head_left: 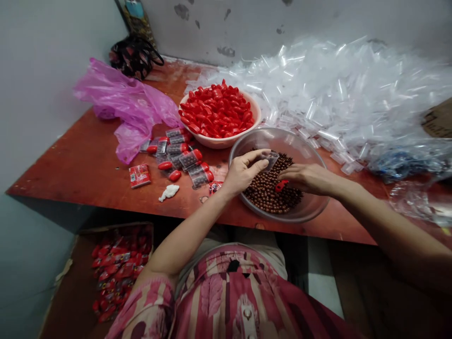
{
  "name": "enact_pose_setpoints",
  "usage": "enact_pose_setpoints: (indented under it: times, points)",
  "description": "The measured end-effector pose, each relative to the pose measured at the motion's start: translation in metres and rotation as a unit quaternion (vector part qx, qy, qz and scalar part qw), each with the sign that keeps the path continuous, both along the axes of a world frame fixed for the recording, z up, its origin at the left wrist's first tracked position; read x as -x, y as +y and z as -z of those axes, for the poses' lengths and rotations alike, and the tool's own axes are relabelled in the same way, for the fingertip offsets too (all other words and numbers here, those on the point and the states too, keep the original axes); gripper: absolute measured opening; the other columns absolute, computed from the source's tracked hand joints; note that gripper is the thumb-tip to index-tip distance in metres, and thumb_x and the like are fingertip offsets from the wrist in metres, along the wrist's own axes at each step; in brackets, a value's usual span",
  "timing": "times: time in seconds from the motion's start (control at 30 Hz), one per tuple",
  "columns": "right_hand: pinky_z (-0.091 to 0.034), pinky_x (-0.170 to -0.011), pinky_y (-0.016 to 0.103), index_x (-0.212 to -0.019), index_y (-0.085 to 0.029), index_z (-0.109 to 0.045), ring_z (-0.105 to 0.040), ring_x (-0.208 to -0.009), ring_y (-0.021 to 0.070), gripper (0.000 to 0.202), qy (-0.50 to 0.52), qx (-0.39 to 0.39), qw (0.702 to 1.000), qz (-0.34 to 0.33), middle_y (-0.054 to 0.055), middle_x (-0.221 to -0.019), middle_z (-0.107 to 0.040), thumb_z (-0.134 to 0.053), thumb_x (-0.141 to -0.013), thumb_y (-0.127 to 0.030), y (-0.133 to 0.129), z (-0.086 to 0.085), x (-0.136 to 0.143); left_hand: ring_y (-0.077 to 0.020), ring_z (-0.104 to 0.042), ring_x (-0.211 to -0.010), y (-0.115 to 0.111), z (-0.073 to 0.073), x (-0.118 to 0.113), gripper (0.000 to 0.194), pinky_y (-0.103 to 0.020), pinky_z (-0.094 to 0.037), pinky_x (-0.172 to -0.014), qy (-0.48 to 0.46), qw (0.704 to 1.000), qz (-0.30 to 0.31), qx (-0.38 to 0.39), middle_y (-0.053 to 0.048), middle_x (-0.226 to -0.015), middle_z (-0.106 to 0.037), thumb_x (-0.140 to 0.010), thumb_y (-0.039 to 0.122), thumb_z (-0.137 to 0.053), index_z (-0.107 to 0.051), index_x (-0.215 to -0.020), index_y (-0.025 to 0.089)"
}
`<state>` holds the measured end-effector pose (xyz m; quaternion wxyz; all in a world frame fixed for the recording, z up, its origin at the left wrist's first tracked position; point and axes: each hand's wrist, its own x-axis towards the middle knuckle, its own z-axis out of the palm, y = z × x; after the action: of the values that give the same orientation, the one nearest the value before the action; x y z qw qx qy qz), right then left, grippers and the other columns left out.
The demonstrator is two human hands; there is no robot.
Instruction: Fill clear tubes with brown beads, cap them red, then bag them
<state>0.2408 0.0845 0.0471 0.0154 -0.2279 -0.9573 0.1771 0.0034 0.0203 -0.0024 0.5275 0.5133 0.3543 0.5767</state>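
My left hand (245, 172) pinches a small clear plastic tube (270, 160) over a translucent bowl (314, 210). Small round brown balls (268, 195) fill the bottom of this bowl. My right hand (305, 179) reaches in from the other side, its fingers bent low over the balls. A small red piece (281, 185) shows beneath those fingers and appears held in them; the fingertips are partly hidden. Behind stands a pale bowl (257, 113) heaped with red plastic caps (219, 110).
Left of the bowls lie several filled tubes with red ends (190, 159), a red packet (140, 175), a white scrap (168, 192) and a pink plastic bag (130, 106). Clear empty tubes (339, 94) are piled at right. Below the table edge, a box (152, 230) holds red packed items.
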Motion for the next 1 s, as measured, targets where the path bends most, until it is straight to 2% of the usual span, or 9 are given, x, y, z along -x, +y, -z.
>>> enact_pose_setpoints:
  times: [0.13,0.27,0.33,0.4,0.5,0.57,0.73,0.83,1.0]
  points:
    - [-0.053,-0.085,0.035,-0.110,-0.023,-0.070,-0.066,-0.101,0.0211,0.036,-0.067,-0.087,0.991,-0.082,0.007,-0.111,-0.073,-0.053,-0.082,-0.006,-0.009,0.031,0.001,-0.0215,-0.064,-0.104,0.000,0.001,0.000,0.036,-0.035,-0.048,-0.096,0.013,1.000,-0.006,-0.009,-0.008,-0.113,-0.071,-0.080,0.039,-0.068,-0.070,-0.110,0.018]
    - [-0.052,-0.079,0.034,-0.101,-0.019,-0.071,-0.068,-0.088,0.0215,0.025,-0.109,-0.102,0.985,-0.084,0.009,-0.095,-0.075,-0.054,-0.084,-0.010,-0.008,0.041,0.007,-0.0205,-0.064,-0.104,0.000,0.001,0.001,0.037,-0.034,-0.048,-0.096,0.024,1.000,-0.014,-0.005,-0.008,-0.113,-0.071,-0.081,0.035,-0.067,-0.068,-0.113,0.017]
    - [-0.052,-0.073,0.032,-0.096,-0.019,-0.071,-0.068,-0.079,0.0200,0.019,-0.083,-0.073,0.993,-0.039,0.009,-0.088,-0.074,-0.056,-0.085,-0.016,-0.004,0.038,0.006,-0.0203,-0.065,-0.104,0.000,0.001,0.001,0.037,-0.034,-0.048,-0.097,0.034,0.999,-0.012,-0.006,-0.007,-0.112,-0.072,-0.081,0.035,-0.067,-0.068,-0.113,0.018]
    - [-0.052,-0.070,0.030,-0.096,-0.019,-0.071,-0.068,-0.076,0.0187,0.017,0.007,-0.019,0.999,0.045,0.007,-0.087,-0.072,-0.059,-0.086,-0.025,-0.002,0.029,0.004,-0.0200,-0.065,-0.103,0.000,-0.001,0.001,0.034,-0.033,-0.047,-0.097,0.058,0.998,-0.010,-0.014,-0.007,-0.111,-0.072,-0.082,0.034,-0.066,-0.069,-0.112,0.018]
    - [-0.054,-0.071,0.032,-0.103,-0.020,-0.069,-0.068,-0.078,0.0198,0.027,0.197,0.052,0.960,0.194,0.006,-0.090,-0.072,-0.062,-0.085,-0.039,-0.006,0.007,0.005,-0.0190,-0.066,-0.103,-0.001,-0.004,0.000,0.031,-0.032,-0.046,-0.098,0.108,0.994,-0.011,-0.031,-0.005,-0.111,-0.072,-0.084,0.032,-0.064,-0.069,-0.111,0.019]
    - [-0.055,-0.075,0.035,-0.108,-0.023,-0.069,-0.068,-0.083,0.0215,0.031,0.275,0.048,0.930,0.241,0.005,-0.095,-0.072,-0.065,-0.083,-0.042,-0.012,-0.010,0.011,-0.0188,-0.066,-0.103,-0.002,-0.006,-0.001,0.030,-0.031,-0.046,-0.099,0.138,0.989,-0.014,-0.041,-0.005,-0.112,-0.072,-0.085,0.030,-0.062,-0.070,-0.111,0.019]
    - [-0.053,-0.079,0.034,-0.112,-0.026,-0.068,-0.067,-0.086,0.0207,0.029,0.232,-0.054,0.959,0.152,0.006,-0.100,-0.072,-0.064,-0.085,-0.034,-0.026,-0.035,0.032,-0.0202,-0.066,-0.106,-0.006,-0.011,-0.003,0.027,-0.032,-0.046,-0.100,0.187,0.980,-0.029,-0.064,-0.003,-0.113,-0.073,-0.084,0.026,-0.062,-0.072,-0.109,0.022]
    - [-0.052,-0.070,0.029,-0.111,-0.024,-0.067,-0.067,-0.080,0.0185,0.026,0.184,-0.092,0.974,0.094,0.006,-0.093,-0.071,-0.060,-0.087,-0.031,-0.027,-0.034,0.040,-0.0210,-0.066,-0.107,-0.008,-0.011,-0.003,0.028,-0.032,-0.046,-0.100,0.198,0.977,-0.020,-0.081,-0.003,-0.115,-0.072,-0.084,0.024,-0.061,-0.072,-0.110,0.023]
    - [-0.048,-0.061,0.027,-0.109,-0.023,-0.066,-0.063,-0.071,0.0176,0.024,0.141,-0.142,0.977,0.069,0.006,-0.083,-0.067,-0.056,-0.089,-0.031,-0.027,-0.030,0.043,-0.0217,-0.066,-0.108,-0.010,-0.010,-0.001,0.029,-0.032,-0.047,-0.098,0.189,0.978,-0.029,-0.088,-0.003,-0.116,-0.071,-0.085,0.026,-0.060,-0.072,-0.112,0.023]
